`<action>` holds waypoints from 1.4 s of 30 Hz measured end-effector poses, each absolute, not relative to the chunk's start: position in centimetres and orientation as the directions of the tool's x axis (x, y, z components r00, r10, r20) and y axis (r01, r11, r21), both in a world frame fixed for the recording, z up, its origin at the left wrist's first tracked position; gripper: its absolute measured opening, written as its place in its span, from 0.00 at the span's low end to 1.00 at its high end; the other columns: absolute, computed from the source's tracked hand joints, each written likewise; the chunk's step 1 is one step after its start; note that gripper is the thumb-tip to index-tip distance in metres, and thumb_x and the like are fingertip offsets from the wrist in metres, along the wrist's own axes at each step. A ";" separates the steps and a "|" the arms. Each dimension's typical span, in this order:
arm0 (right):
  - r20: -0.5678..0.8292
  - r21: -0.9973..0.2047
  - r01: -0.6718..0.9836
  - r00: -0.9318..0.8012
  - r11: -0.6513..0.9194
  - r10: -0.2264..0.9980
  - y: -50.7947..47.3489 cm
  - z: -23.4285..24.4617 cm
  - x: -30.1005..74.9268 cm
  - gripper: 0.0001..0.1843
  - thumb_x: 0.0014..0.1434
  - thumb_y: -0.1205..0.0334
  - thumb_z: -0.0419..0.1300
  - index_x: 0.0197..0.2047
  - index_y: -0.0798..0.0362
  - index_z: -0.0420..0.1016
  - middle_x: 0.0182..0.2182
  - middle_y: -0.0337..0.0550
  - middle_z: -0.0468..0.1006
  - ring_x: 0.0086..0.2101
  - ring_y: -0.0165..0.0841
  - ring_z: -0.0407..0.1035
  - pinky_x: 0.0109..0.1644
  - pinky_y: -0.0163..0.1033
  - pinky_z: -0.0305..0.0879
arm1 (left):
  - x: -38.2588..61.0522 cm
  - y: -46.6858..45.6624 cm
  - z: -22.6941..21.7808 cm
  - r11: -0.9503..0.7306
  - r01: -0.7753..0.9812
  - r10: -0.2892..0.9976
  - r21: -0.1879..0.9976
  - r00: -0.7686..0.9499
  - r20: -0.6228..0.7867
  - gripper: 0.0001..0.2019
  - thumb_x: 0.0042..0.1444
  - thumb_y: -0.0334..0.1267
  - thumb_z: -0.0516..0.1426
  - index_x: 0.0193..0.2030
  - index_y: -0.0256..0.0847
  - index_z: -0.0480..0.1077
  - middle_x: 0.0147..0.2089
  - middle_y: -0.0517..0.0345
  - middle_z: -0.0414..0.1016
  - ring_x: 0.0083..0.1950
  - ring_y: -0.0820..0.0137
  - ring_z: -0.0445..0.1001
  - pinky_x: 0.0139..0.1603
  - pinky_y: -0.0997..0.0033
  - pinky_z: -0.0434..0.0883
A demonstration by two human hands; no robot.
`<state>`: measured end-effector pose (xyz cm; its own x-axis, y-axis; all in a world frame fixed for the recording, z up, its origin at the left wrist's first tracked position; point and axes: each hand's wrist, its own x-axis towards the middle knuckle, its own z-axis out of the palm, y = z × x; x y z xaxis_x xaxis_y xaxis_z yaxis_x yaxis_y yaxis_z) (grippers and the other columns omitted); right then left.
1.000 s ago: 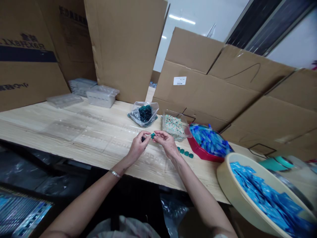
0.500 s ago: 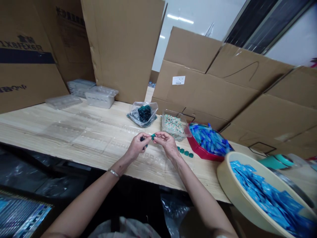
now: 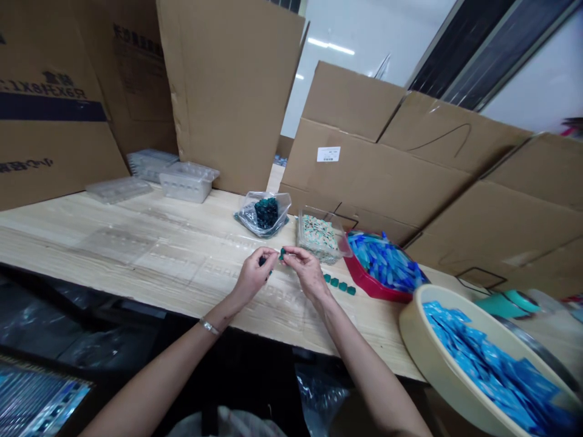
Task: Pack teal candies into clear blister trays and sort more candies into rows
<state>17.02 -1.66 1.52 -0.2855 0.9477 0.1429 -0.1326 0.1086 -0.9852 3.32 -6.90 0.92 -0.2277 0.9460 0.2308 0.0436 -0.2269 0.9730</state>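
Observation:
Over the front half of the table, my two hands meet fingertip to fingertip. My right hand (image 3: 304,271) pinches a small dark green piece (image 3: 282,254) between thumb and fingers. Curled closed beside it, my left hand (image 3: 253,274) has dark green pieces (image 3: 262,261) showing among its fingers; how many is hidden. Just right of my right hand, several flat green pieces (image 3: 335,282) lie in a row. Behind my hands stands an open clear bag (image 3: 265,213) of dark green pieces. A clear box (image 3: 319,233) beside it holds small pale and green bits.
Clear plastic trays (image 3: 189,182) stand at the back left, with flat clear sheets (image 3: 166,255) on the table. To the right are a red basin (image 3: 364,276) of blue pieces, a cream tub (image 3: 414,328) of blue packets and a teal bottle (image 3: 507,303). Cardboard (image 3: 355,170) walls the back.
The green piece, earlier between the fingertips of both hands, now sits more in my right fingers and is turned. My left fingertips have drawn slightly away. The view has shifted a little.

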 end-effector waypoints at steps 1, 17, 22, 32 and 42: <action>0.149 -0.984 -0.138 -0.280 0.114 0.948 -1.6 1.6 17.1 0.16 0.42 0.59 0.68 0.37 0.51 0.76 0.26 0.37 0.77 0.27 0.27 0.71 0.39 0.37 0.67 | 3.2 -6.9 1.0 -0.172 -0.005 0.965 0.985 -0.203 0.168 0.13 0.53 0.46 0.53 0.39 0.39 0.66 0.24 0.64 0.63 0.20 0.79 0.60 0.19 0.79 0.58; 0.232 -0.966 0.047 -0.265 0.253 0.936 -2.2 1.5 16.6 0.11 0.46 0.56 0.63 0.33 0.52 0.77 0.34 0.44 0.80 0.35 0.35 0.74 0.47 0.44 0.69 | 2.6 -6.0 0.6 -0.289 0.180 0.932 0.940 -0.169 0.319 0.06 0.51 0.38 0.54 0.33 0.39 0.70 0.28 0.59 0.70 0.29 0.73 0.66 0.30 0.76 0.63; 0.399 -0.885 0.138 -0.271 0.445 0.876 -2.4 1.0 16.7 0.08 0.52 0.59 0.59 0.36 0.51 0.76 0.37 0.45 0.78 0.38 0.36 0.73 0.47 0.43 0.69 | 2.8 -5.6 0.1 -0.156 0.076 0.973 0.985 -0.161 0.166 0.11 0.50 0.42 0.55 0.37 0.37 0.68 0.23 0.64 0.64 0.20 0.77 0.59 0.20 0.78 0.57; 0.561 -0.670 0.321 -0.371 0.669 0.740 -2.7 0.6 17.0 0.10 0.56 0.66 0.53 0.40 0.50 0.74 0.41 0.47 0.76 0.43 0.36 0.70 0.48 0.43 0.67 | 3.0 -5.5 0.0 -0.067 -0.009 0.991 0.998 -0.114 0.065 0.10 0.49 0.41 0.56 0.36 0.38 0.66 0.22 0.67 0.62 0.17 0.80 0.57 0.16 0.80 0.54; 0.508 -0.766 0.251 -0.326 0.591 0.797 -2.6 0.3 16.9 0.10 0.54 0.64 0.54 0.40 0.49 0.72 0.40 0.44 0.74 0.39 0.34 0.71 0.45 0.41 0.68 | 2.5 -4.5 -1.4 -0.251 0.255 0.939 0.934 -0.169 0.299 0.02 0.47 0.32 0.56 0.30 0.39 0.67 0.25 0.63 0.68 0.27 0.75 0.65 0.32 0.76 0.62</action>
